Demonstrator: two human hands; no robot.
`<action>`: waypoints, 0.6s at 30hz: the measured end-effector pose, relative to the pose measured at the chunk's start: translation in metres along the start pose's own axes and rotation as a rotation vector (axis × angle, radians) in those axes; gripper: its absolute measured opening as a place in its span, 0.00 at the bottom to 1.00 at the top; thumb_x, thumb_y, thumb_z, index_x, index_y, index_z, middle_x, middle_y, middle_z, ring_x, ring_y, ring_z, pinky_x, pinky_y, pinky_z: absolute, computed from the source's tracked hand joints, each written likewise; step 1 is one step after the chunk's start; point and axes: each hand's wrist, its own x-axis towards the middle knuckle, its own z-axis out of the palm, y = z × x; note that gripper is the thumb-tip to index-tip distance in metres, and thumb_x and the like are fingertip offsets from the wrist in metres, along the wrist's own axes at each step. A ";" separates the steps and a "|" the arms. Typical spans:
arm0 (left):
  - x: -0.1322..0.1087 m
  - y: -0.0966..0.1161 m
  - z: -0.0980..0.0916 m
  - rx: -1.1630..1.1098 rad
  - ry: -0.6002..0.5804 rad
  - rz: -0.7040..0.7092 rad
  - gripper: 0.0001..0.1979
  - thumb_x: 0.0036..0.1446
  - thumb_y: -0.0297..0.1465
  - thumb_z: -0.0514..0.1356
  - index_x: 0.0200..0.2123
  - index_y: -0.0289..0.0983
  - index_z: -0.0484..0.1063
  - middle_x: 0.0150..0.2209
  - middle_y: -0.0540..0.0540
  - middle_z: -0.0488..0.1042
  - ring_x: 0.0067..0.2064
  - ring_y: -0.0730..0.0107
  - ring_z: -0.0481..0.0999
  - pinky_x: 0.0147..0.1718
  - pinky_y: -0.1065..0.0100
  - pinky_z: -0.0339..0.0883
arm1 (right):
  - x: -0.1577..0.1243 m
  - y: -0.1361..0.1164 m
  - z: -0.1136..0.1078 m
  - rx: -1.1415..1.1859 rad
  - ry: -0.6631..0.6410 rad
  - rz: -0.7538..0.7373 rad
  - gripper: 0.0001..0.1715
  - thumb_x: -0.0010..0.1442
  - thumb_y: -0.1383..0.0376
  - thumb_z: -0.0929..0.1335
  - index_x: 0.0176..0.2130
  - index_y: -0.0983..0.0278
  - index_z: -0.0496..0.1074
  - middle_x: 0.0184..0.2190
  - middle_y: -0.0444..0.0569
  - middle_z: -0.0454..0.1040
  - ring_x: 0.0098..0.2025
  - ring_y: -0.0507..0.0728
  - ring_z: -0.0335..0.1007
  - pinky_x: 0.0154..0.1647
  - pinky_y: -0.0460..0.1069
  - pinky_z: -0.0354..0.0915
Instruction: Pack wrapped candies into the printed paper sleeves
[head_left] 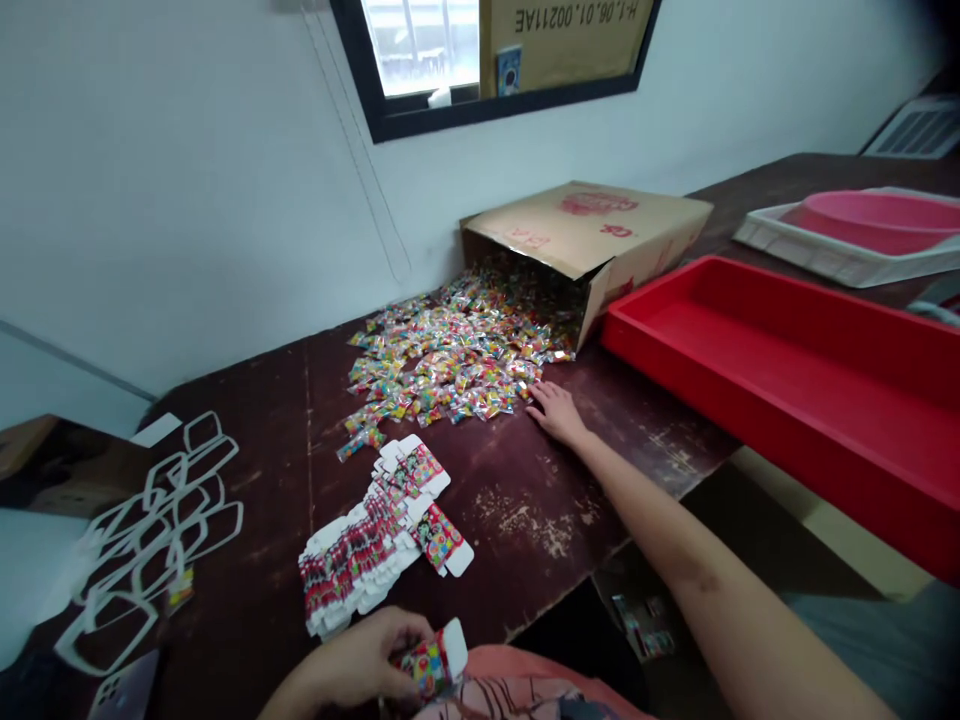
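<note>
My left hand (358,660) is at the bottom edge, fingers closed round a small printed carton (433,662) with a white flap. My right hand (553,408) reaches far forward and rests at the near right edge of a pile of colourful wrapped candies (450,365), fingers curled onto the sweets; whether they hold one I cannot tell. A fanned stack of flat printed cartons (375,540) lies on the dark wooden table (525,510) between the two hands.
A tipped cardboard box (592,235) spills the candies by the white wall. A long red tray (787,370) stands to the right, a white tray with a pink basin (870,225) behind it. White cut-out scraps (150,540) lie at left.
</note>
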 end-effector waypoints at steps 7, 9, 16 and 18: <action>0.032 0.010 0.008 -0.386 0.190 0.145 0.21 0.55 0.40 0.60 0.50 0.40 0.63 0.45 0.42 0.71 0.39 0.61 0.74 0.31 0.63 0.69 | -0.120 -0.051 0.029 0.197 0.048 0.018 0.20 0.67 0.62 0.56 0.50 0.67 0.68 0.45 0.56 0.73 0.46 0.59 0.68 0.49 0.53 0.63; 0.051 0.016 0.015 -0.428 0.186 0.176 0.24 0.53 0.39 0.61 0.51 0.40 0.61 0.43 0.42 0.71 0.39 0.60 0.74 0.30 0.63 0.71 | -0.148 -0.077 0.019 0.367 -0.067 -0.027 0.18 0.67 0.60 0.58 0.48 0.65 0.70 0.42 0.53 0.74 0.42 0.56 0.71 0.44 0.50 0.66; 0.087 0.016 0.044 -0.225 0.224 0.237 0.25 0.50 0.30 0.60 0.53 0.39 0.62 0.38 0.45 0.69 0.34 0.68 0.73 0.25 0.71 0.69 | -0.155 -0.128 -0.024 0.579 -0.354 -0.097 0.15 0.59 0.62 0.68 0.46 0.62 0.67 0.32 0.45 0.73 0.31 0.52 0.67 0.34 0.46 0.62; 0.085 0.015 0.047 -0.166 0.244 0.265 0.22 0.51 0.30 0.60 0.51 0.38 0.63 0.37 0.46 0.69 0.34 0.69 0.72 0.24 0.73 0.68 | -0.150 -0.128 -0.026 0.547 -0.420 -0.102 0.13 0.58 0.62 0.69 0.43 0.62 0.67 0.27 0.42 0.71 0.27 0.50 0.63 0.28 0.44 0.59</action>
